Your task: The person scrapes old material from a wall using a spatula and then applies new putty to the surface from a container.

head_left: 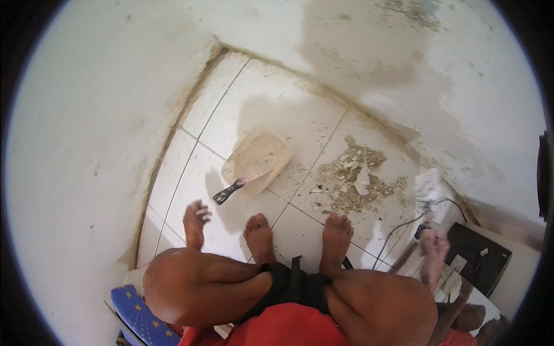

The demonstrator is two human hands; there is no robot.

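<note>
My right hand [434, 247] is closed around the handle of a broad brush [427, 187] with pale bristles, at the right beside the wall. The hand is slightly blurred. My left hand [197, 221] hangs in front of my left knee with its fingers apart and loosely bent, holding nothing. Ahead of it on the floor stands a shallow beige plastic tub [245, 151]. A putty knife [229, 191] lies across the tub's near rim, its dark speckled handle sticking out toward my left hand and its blade inside.
Crumbled plaster [346, 179] is heaped on the tiled floor [196, 179] ahead of my right foot. A dark cable [395, 228] runs near a black panel [474, 258] at the right. The far wall [369, 52] has damp, peeling patches. A blue star-patterned item [135, 314] is beside my left knee.
</note>
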